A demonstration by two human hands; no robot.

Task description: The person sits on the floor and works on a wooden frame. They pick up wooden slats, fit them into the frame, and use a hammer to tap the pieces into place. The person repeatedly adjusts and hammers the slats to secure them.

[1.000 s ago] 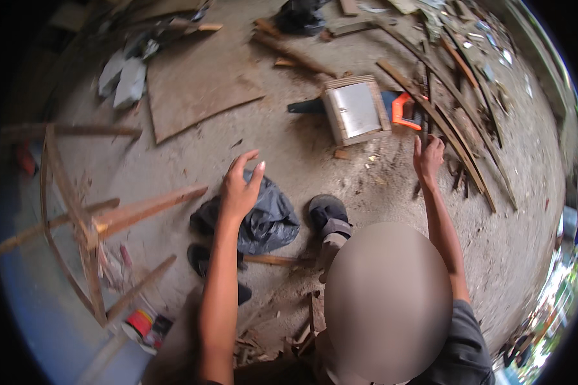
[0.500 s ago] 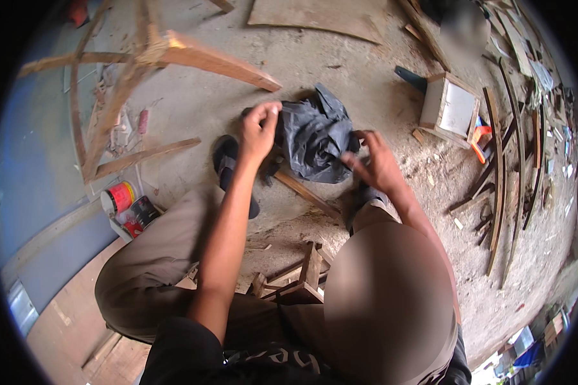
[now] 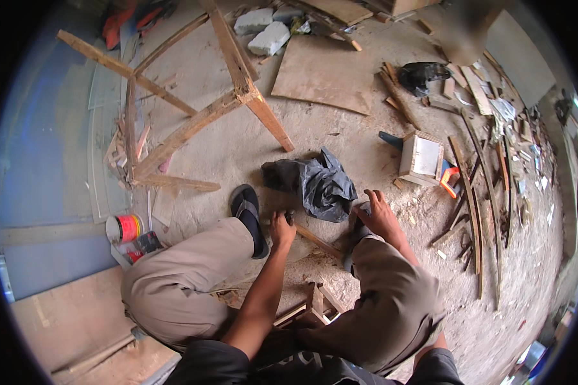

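Note:
Between my feet lies a hammer with a wooden handle (image 3: 319,241). My left hand (image 3: 281,230) is closed around its dark head end. Just beyond it, a crumpled black plastic bag (image 3: 327,189) rests on the ground. My right hand (image 3: 380,217) is by my right foot, to the right of the bag. Its fingers are apart and I see nothing in them. A dark sandal (image 3: 245,199) is on my left foot.
A wooden frame with legs (image 3: 196,131) stands at the far left, near paint cans (image 3: 127,228). To the right are a small wooden box (image 3: 421,157), an orange-handled saw (image 3: 451,183) and long wood strips (image 3: 470,215). A plywood sheet (image 3: 327,74) lies ahead.
My left hand has left the black bag and come down onto the hammer's head. My right hand has drawn away from the bag's right side. The view has shifted, showing more ground ahead.

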